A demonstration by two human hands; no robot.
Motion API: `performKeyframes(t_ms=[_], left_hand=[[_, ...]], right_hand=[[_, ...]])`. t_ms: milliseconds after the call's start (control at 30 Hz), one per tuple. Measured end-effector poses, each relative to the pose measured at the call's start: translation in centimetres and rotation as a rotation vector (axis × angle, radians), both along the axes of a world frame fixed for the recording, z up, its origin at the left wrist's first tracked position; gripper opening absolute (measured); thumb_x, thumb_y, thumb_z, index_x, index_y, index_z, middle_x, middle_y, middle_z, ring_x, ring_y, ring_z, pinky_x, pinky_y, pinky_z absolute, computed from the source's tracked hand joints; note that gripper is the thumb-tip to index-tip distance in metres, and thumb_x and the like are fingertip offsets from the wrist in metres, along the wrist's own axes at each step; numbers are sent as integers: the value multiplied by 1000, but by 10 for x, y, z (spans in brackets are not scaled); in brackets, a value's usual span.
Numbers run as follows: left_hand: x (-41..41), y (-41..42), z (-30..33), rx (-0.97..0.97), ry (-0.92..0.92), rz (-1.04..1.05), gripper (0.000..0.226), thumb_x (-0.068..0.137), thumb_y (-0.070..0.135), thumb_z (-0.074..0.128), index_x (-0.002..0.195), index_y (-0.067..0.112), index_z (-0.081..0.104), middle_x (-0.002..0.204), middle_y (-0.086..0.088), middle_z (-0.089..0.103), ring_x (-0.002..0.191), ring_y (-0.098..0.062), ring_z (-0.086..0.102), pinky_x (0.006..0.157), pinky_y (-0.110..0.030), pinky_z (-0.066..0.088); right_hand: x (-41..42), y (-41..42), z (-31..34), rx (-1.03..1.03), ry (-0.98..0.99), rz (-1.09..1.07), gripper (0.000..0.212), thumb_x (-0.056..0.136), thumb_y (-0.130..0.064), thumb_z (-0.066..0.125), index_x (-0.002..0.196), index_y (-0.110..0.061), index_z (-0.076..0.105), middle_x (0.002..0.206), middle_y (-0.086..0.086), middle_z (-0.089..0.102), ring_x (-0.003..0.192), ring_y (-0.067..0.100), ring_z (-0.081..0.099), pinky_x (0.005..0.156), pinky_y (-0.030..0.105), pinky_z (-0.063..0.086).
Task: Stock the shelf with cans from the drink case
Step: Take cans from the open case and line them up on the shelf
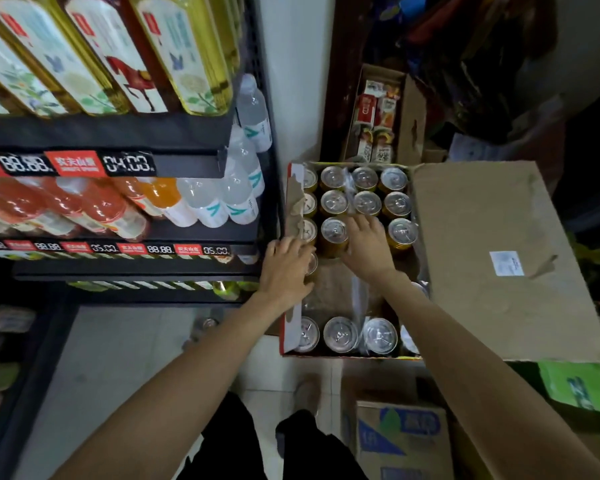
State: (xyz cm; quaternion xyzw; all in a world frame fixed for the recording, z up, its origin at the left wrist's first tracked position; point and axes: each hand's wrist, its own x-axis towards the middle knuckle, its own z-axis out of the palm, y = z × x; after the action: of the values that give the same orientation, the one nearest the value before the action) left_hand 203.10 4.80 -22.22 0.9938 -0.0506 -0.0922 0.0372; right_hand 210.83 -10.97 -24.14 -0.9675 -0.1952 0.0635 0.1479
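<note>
Head view. I see the open drink case [352, 296] on the floor just right of the black shelf [125, 268], its big cardboard flap [499, 258] folded out to the right. Gold cans [334, 202] with silver tops fill the far rows; more stand along the near edge, bare cardboard between.

My left hand [284, 268] rests on the case's left wall, over a can [311, 263] at that edge; whether its fingers curl round the can I cannot tell. My right hand [366, 247] lies inside the case among the third-row cans, fingers spread and fairly straight, gripping nothing (thumb beside a gold can [334, 233]).

The shelf holds orange and clear bottles [201, 202].
</note>
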Motion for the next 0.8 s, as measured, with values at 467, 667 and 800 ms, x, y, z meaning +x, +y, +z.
performKeyframes(t_ms=[467, 667, 800], left_hand=[[31, -22, -20, 400, 12, -56, 60, 78, 36, 66, 127, 12, 42, 131, -6, 39, 120, -24, 35, 97, -35, 30], [25, -1, -17, 132, 0, -70, 86, 69, 56, 71, 135, 12, 38, 139, -7, 36, 128, -26, 30, 104, -38, 25], [8, 15, -4, -291, -68, 33, 75, 66, 54, 76, 124, 19, 47, 134, -2, 46, 125, -20, 38, 102, -34, 30]], right_hand=[[24, 32, -30, -212, -35, -114, 67, 76, -39, 71, 124, -6, 38, 128, 12, 52, 124, 30, 36, 100, 38, 29], [5, 13, -5, 222, 51, -234, 78, 64, -36, 83, 120, -3, 40, 126, 15, 48, 117, 36, 44, 98, 44, 37], [-14, -7, 36, 785, 184, -394, 73, 65, -18, 85, 117, -7, 36, 109, 2, 53, 96, 15, 57, 81, 13, 47]])
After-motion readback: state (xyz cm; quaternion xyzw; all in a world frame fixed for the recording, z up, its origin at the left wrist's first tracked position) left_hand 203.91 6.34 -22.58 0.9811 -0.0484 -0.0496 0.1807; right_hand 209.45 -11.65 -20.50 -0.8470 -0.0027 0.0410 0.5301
